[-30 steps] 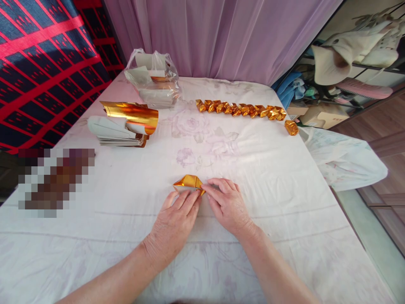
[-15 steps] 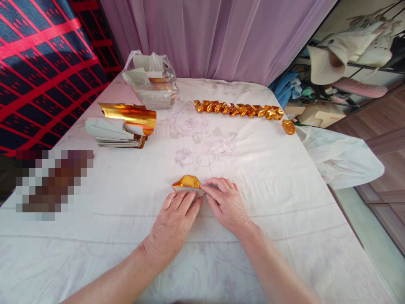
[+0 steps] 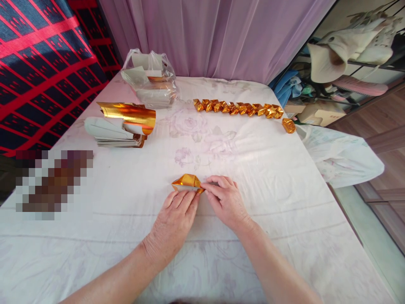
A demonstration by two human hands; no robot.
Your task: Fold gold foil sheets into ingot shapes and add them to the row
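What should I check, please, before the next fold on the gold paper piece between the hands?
1. Gold paper piece lies on the white cloth, partly folded: ok.
2. Left hand has fingers on the near edge of the piece: ok.
3. Right hand pinches the right tip: ok.
4. Crease lines sharp and even: cannot tell, the fingers hide them.
5. Row of finished gold pieces lies apart at the far side, well away from the hands: ok.
6. Stack of sheets, with a curled gold sheet on top, lies to the left: ok.
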